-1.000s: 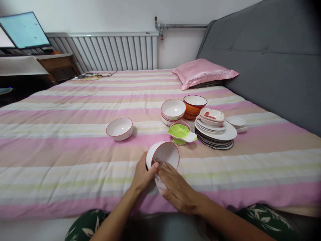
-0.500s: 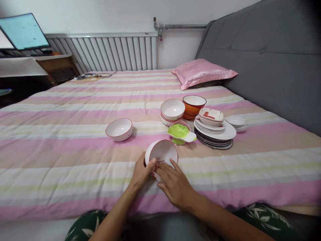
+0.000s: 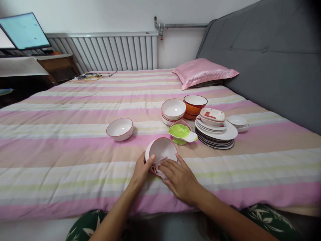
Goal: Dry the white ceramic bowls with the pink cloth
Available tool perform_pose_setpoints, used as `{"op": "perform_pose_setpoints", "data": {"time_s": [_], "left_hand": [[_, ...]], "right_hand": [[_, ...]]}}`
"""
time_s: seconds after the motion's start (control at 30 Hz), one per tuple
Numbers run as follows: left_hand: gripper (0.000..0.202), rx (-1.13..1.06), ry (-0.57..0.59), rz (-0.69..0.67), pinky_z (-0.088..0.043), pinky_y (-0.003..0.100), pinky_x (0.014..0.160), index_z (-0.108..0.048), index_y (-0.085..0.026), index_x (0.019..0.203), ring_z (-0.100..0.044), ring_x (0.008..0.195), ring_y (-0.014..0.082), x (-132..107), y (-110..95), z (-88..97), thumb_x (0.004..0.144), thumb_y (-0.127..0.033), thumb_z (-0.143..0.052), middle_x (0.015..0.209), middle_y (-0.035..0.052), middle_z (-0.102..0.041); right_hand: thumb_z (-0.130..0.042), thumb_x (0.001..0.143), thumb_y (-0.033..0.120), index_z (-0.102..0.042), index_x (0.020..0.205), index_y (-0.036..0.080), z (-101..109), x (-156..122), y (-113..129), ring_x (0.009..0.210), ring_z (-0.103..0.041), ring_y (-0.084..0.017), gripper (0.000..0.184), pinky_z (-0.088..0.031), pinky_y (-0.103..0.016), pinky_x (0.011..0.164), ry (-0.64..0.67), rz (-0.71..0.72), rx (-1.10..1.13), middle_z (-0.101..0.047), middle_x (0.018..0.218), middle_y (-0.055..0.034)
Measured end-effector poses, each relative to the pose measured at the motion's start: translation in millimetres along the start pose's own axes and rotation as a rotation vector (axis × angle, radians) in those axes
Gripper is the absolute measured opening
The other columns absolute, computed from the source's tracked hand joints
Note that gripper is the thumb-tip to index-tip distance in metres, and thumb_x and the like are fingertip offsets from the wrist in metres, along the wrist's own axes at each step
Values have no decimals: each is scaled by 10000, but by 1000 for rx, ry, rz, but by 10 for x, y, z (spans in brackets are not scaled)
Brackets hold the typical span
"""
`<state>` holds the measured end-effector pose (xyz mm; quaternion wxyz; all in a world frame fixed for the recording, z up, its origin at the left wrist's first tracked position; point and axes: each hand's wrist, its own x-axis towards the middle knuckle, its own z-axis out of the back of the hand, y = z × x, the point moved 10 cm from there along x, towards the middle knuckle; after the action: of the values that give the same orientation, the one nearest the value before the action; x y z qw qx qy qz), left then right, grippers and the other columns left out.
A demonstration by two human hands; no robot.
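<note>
A white bowl with a red rim [image 3: 162, 150] is tilted toward me just above the striped bedspread. My left hand [image 3: 142, 170] grips its left rim, thumb over the edge. My right hand [image 3: 179, 179] presses a small pale cloth [image 3: 160, 164] against the bowl's near inner wall, fingers stretched over it. Another red-rimmed white bowl [image 3: 119, 128] sits alone on the bed to the left.
Beyond the bowl stand a green leaf-shaped dish [image 3: 182, 132], stacked white bowls [image 3: 173, 111], an orange bowl [image 3: 195, 104], a pile of plates [image 3: 216, 134] and small saucers [image 3: 237, 122]. A pink pillow [image 3: 204, 72] lies by the grey headboard [image 3: 263, 57].
The bowl has tipped less steeply and moved slightly away from me. My right hand has slid from the bowl's outer underside up to its inner wall with the cloth.
</note>
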<state>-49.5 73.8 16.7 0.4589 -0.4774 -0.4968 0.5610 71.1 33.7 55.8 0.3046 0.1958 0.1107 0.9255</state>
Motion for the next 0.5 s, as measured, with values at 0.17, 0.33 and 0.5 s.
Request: {"op": "perform_pose_setpoints", "data": {"time_s": [0.17,0.33,0.5], "left_hand": [[549,-15,-27,-32,-466,340,762,-617,-99,1058,-599,893,264,12,-25,37,728,-537,-613,946,110,-669],[557,-26,-42,-18,-468,344,762,-623,-92,1057,-596,916,277,11,-3,41,719,-535,-620,962,117,-672],[557,-39,-39,-8,-467,337,763,-619,-92,1050,-592,921,273,6,-2,32,712,-535,-628,978,119,-667]], "right_hand": [[-455,910,283,-438,1306,238,23,-7,-64,1235,-426,-242,399,-133,-526,1103,43,-7,-21,-543,1303,-65],[-489,895,282,-444,1301,263,45,-11,-104,1257,-409,-239,408,-146,-523,1105,76,9,-31,-539,1305,-54],[-498,893,272,-446,1297,271,35,-10,-114,1266,-400,-236,408,-146,-517,1110,90,14,-35,-535,1310,-43]]}}
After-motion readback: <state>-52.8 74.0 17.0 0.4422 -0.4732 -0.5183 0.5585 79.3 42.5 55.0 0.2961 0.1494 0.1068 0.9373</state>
